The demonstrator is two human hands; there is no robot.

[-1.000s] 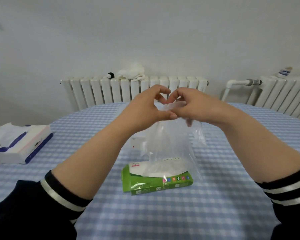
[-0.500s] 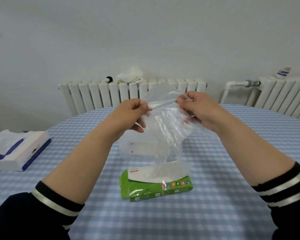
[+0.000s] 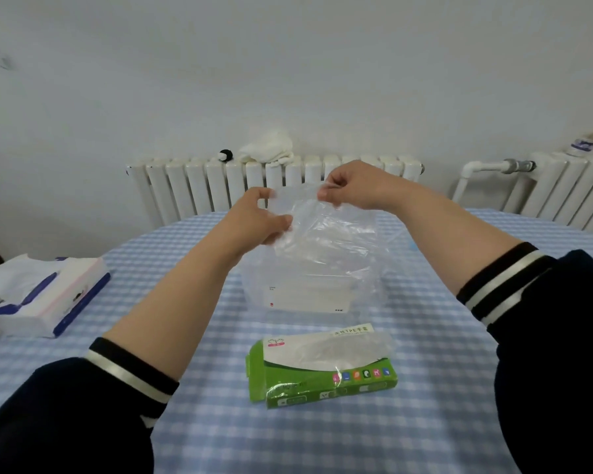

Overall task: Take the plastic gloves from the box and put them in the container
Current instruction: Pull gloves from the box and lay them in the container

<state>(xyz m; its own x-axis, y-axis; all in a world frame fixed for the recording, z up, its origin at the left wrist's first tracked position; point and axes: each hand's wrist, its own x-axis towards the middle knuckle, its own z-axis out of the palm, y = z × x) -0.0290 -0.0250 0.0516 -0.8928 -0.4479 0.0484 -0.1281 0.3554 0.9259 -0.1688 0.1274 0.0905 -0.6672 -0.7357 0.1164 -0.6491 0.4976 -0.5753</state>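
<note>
**Glove held up over the container**

Your left hand (image 3: 261, 217) and right hand (image 3: 348, 186) each pinched an upper edge of one plastic glove (image 3: 322, 234), holding it above the worktop's (image 3: 442, 422) middle. To do this well, gather the film loosely and lower it straight down; it looked light and clingy. The clear container (image 3: 308, 295) stood right below, toward the far edge; its contents were hard to read. The green box (image 3: 322, 367) lay nearer you, another glove protruding from it.

Two hands (image 3: 259, 218) (image 3: 351, 186), two radiators (image 3: 274, 186) (image 3: 562, 189) (white), one glove box (image 3: 322, 371).
</note>
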